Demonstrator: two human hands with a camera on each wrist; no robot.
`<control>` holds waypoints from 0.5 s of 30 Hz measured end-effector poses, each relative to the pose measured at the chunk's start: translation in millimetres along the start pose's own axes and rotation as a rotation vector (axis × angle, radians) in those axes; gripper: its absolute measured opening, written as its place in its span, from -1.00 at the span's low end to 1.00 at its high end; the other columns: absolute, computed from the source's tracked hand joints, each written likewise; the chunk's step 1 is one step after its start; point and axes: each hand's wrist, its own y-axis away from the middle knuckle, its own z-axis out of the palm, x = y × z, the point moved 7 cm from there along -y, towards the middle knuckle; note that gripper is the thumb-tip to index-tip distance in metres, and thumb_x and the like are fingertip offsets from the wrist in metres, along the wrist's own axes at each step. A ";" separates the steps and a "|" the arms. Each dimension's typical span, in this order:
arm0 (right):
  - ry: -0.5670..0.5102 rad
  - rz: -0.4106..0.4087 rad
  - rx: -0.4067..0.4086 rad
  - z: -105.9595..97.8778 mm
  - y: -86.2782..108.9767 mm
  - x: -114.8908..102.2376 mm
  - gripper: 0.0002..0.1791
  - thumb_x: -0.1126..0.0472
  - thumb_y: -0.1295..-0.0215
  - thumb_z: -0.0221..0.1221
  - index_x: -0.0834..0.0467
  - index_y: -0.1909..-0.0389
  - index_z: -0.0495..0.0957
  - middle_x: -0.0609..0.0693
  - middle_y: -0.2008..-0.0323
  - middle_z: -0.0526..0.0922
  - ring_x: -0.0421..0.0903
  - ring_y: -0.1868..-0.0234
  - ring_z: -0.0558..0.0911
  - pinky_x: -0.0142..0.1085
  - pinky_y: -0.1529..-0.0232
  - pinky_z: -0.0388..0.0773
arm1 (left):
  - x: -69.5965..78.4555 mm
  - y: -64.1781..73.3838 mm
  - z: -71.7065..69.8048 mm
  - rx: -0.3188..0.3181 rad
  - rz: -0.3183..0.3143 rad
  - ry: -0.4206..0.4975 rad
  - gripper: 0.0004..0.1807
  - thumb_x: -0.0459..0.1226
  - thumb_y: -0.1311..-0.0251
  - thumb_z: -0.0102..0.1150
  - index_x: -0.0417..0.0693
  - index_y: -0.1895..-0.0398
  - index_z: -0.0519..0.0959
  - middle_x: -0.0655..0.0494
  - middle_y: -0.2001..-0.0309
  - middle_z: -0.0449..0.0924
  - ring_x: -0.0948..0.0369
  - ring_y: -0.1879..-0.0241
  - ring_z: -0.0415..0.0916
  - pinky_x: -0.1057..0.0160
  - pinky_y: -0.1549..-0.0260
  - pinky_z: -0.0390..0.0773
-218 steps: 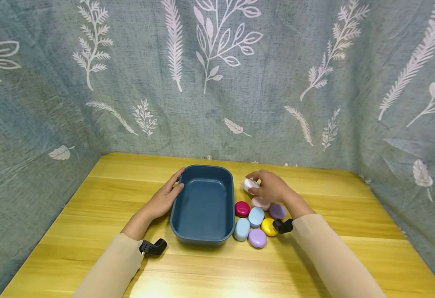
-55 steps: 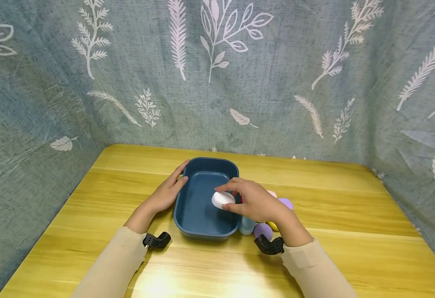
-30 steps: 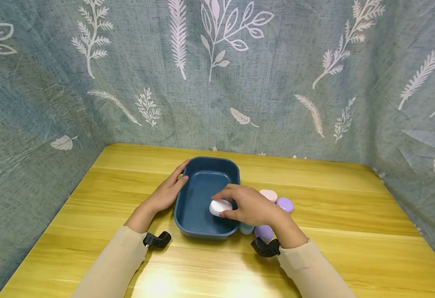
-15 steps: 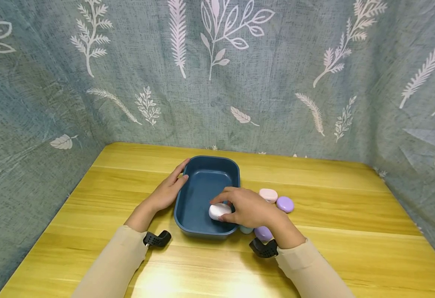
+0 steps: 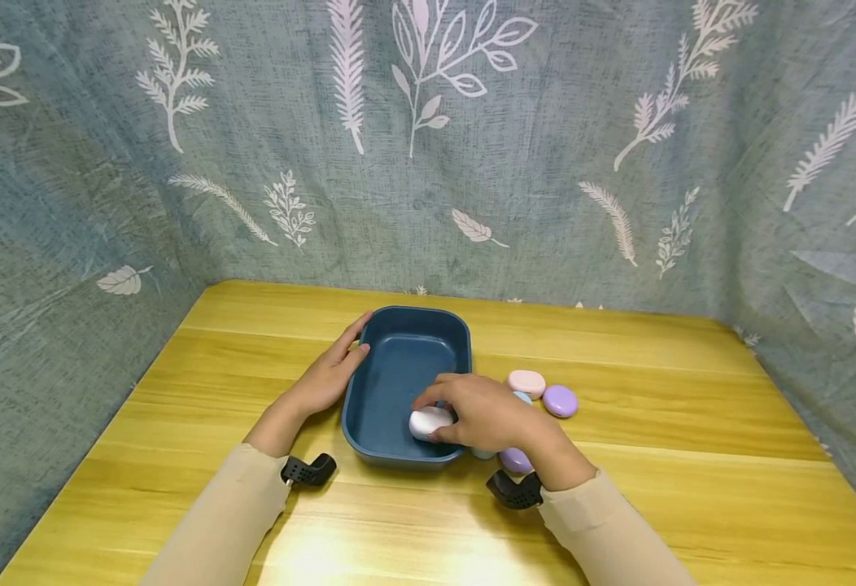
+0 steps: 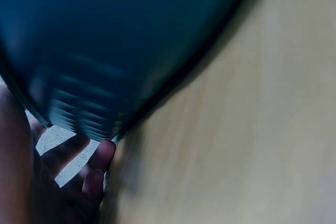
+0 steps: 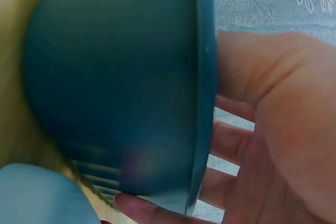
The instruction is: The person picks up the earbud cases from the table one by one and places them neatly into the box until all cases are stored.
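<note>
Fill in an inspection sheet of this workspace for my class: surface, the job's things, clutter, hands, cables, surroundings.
Surface: wood-grain table, with bright glare near its front.
Job's things: blue tub upright on the table; white case inside it, contact with the tub's floor unclear; pink case, two purple cases and two blue cases to the tub's right, some partly hidden.
Clutter: nothing seen.
Left hand: rests against the tub's left side, thumb at the rim.
Right hand: grips the white case between fingers and thumb.
Cables: nothing seen.
Surroundings: grey-blue curtain with pale leaf print, behind and on both sides.
</note>
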 end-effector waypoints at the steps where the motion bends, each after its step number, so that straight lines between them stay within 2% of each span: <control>1: 0.002 -0.001 0.000 0.6 -0.2 -0.1 -0.63 0.00 -0.22 0.32 -0.19 -0.06 0.61 -0.26 0.10 0.55 -0.23 0.18 0.55 -0.34 0.12 0.50 | -0.9 -0.2 0.1 0.002 0.001 0.000 -0.46 0.07 -0.51 -0.32 0.76 -0.44 -0.16 0.43 -0.54 -0.23 0.12 -0.54 -0.19 -0.20 -0.42 -0.01; 9: 0.013 0.000 0.003 5.6 -1.1 0.5 -0.64 0.01 -0.19 0.34 -0.19 -0.04 0.61 -0.26 0.11 0.56 -0.23 0.17 0.54 -0.33 0.15 0.50 | -0.9 0.8 0.6 0.003 0.000 0.005 -0.46 0.05 -0.52 -0.32 0.77 -0.44 -0.15 0.48 -0.53 -0.22 0.09 -0.53 -0.10 -0.18 -0.43 0.01; 13: 0.020 0.020 -0.001 7.3 -1.3 1.9 -0.63 0.02 -0.18 0.35 -0.21 -0.04 0.61 -0.28 0.09 0.56 -0.23 0.14 0.53 -0.34 0.13 0.49 | -1.0 0.6 1.0 0.002 -0.011 0.003 -0.46 0.07 -0.51 -0.32 0.79 -0.43 -0.15 0.49 -0.52 -0.22 0.11 -0.53 -0.12 -0.19 -0.43 0.01; 15: 0.021 0.020 -0.002 8.3 -1.7 2.1 -0.63 0.03 -0.19 0.34 -0.20 -0.04 0.61 -0.27 0.08 0.56 -0.23 0.12 0.53 -0.34 0.11 0.49 | 8.4 4.3 0.1 -0.011 -0.020 0.004 -0.46 0.09 -0.50 -0.32 0.74 -0.45 -0.15 0.43 -0.54 -0.23 0.11 -0.54 -0.16 -0.19 -0.43 0.01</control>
